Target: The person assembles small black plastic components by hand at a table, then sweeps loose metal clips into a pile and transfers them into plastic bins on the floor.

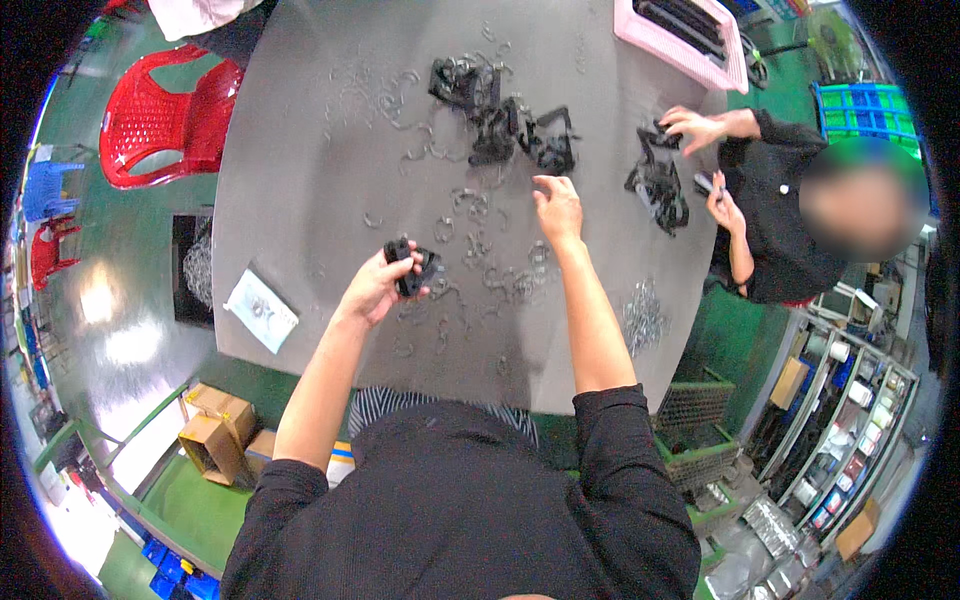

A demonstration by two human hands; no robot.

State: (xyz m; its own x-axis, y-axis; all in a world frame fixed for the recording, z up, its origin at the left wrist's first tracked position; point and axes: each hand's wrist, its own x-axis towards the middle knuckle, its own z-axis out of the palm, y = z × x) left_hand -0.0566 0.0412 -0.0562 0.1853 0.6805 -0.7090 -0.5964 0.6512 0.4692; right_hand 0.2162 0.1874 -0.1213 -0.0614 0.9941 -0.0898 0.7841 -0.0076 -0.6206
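My left hand [370,288] is closed round a small black plastic part [408,268], held over the near left half of the grey table [290,200]. Farther out, my right hand [560,212] reaches over the tabletop with its fingers apart and nothing visible in them. Just beyond its fingertips lies a heap of black parts [495,130], tangled together. Many small clear or shiny curved pieces [470,240] are strewn between and around my hands.
A co-worker [780,220] at the right edge handles more black parts [660,190]. A pink basket [738,75] stands at the far right, a pile of small shiny pieces [642,318] at the near right, a plastic bag [262,310] near left. A red chair [170,120] stands left.
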